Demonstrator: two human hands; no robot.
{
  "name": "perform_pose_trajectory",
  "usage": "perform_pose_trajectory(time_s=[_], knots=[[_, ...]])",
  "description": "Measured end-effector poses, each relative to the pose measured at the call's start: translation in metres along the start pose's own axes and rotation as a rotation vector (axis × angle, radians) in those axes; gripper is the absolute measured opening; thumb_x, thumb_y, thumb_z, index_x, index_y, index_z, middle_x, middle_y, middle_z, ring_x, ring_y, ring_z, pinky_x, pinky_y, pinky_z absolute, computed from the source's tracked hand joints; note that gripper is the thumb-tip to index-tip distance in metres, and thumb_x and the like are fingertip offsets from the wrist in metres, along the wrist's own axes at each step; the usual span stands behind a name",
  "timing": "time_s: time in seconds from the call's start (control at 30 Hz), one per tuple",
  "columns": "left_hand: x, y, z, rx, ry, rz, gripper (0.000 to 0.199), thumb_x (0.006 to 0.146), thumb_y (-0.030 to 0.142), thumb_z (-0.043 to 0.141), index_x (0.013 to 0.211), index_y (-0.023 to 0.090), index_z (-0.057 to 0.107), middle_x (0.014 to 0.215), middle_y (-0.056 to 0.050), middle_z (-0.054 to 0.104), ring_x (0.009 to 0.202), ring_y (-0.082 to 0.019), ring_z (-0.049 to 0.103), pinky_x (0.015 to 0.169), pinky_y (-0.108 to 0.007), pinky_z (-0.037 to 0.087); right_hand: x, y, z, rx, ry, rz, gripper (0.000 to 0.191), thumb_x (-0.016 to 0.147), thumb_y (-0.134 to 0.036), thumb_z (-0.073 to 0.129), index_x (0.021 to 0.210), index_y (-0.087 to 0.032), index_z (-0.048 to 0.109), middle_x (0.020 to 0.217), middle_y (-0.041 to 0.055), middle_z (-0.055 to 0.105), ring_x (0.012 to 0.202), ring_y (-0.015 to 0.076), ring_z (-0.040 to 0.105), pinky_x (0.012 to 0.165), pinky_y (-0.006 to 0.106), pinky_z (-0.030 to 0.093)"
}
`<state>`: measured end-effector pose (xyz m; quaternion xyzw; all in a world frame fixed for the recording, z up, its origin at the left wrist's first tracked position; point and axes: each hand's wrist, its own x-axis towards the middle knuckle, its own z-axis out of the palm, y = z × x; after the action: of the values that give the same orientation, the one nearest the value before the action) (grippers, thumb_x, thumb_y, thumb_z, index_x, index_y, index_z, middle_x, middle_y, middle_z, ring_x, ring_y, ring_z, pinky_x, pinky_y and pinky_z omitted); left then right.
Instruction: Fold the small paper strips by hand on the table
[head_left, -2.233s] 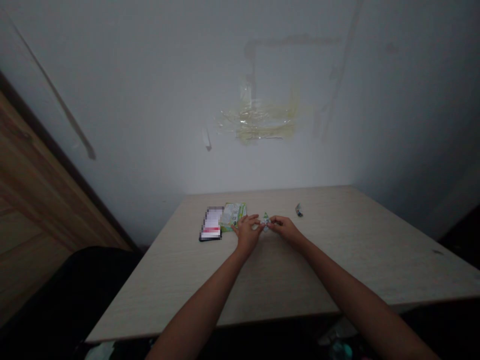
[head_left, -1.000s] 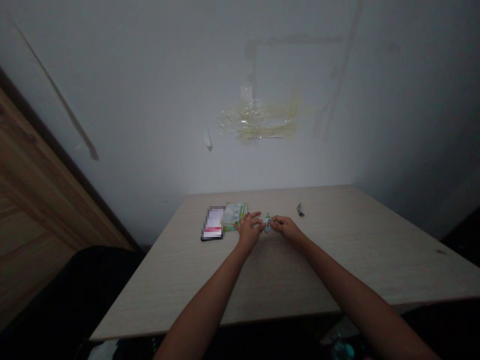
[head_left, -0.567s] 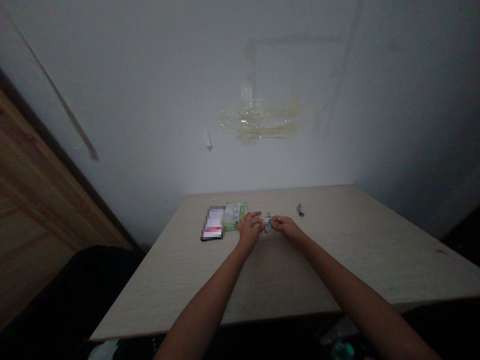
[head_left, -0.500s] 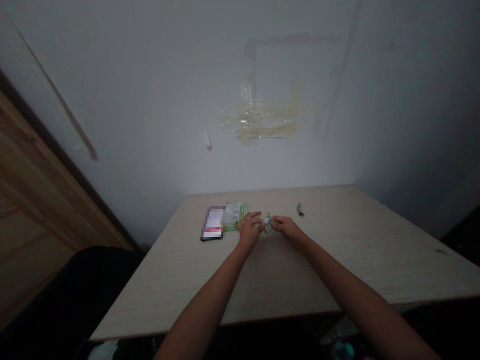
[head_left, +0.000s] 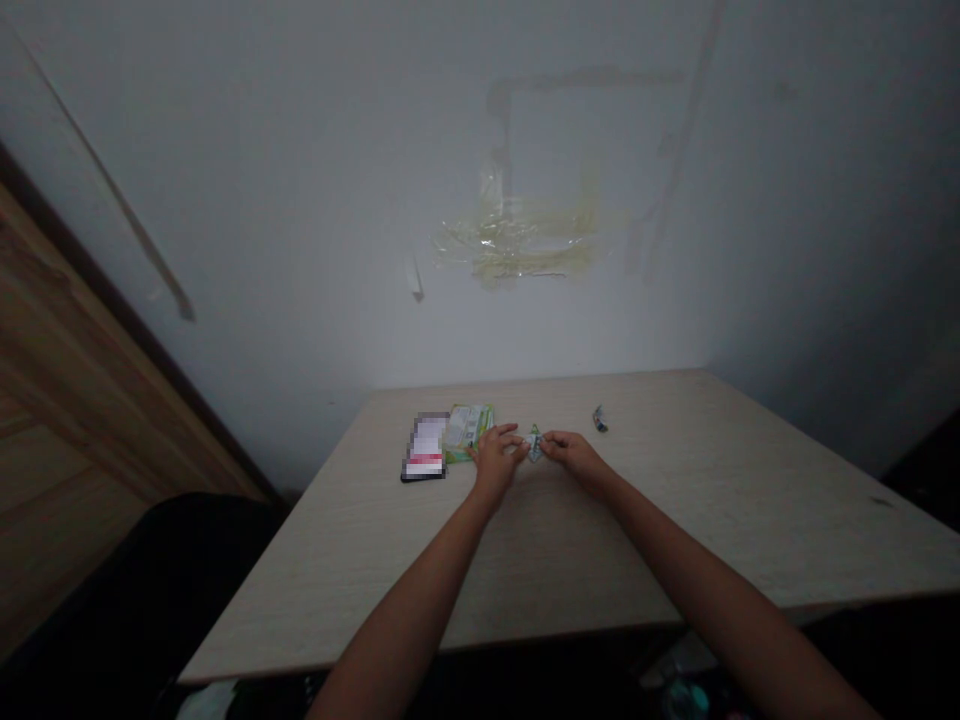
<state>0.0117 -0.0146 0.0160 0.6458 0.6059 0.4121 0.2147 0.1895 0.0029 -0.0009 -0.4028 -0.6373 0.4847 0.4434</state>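
A small white and green packet is pinched between my two hands above the middle of the table. My left hand holds its left edge with thumb and forefinger, the other fingers spread towards a green and white printed sheet or pouch. My right hand grips the packet's right edge, its fingers folded together. The packet's print is too small to read.
A phone with a blurred screen lies left of the green pouch. A small crumpled wrapper rests at the back right of the pale wooden table. Behind stands a wall with tape on it.
The packet appears slightly flatter and turned a little between my fingers. Both hands stay in nearly the same place.
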Motion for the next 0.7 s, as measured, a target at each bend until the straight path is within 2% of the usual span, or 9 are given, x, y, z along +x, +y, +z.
perform_pose_trajectory(time_s=[0.37, 0.7], knots=[[0.001, -0.006, -0.001, 0.008, 0.062, 0.007, 0.007, 0.078, 0.031, 0.075, 0.081, 0.026, 0.079, 0.117, -0.005, 0.074, 0.122, -0.028, 0.058, 0.118, -0.063, 0.010, 0.006, 0.010, -0.004, -0.094, 0.100, -0.033, 0.041, 0.068, -0.054, 0.071, 0.084, -0.017, 0.073, 0.088, 0.0089, 0.075, 0.084, 0.0242, 0.065, 0.084, 0.038, 0.048], [-0.001, -0.010, 0.003, -0.019, 0.008, -0.020, 0.012, 0.079, 0.035, 0.069, 0.083, 0.028, 0.078, 0.111, -0.004, 0.077, 0.122, -0.029, 0.058, 0.117, -0.064, -0.002, 0.003, 0.011, -0.004, -0.311, 0.169, -0.100, 0.030, 0.077, -0.047, 0.064, 0.081, -0.018, 0.074, 0.082, 0.0080, 0.073, 0.080, 0.0237, 0.064, 0.079, 0.036, 0.046]])
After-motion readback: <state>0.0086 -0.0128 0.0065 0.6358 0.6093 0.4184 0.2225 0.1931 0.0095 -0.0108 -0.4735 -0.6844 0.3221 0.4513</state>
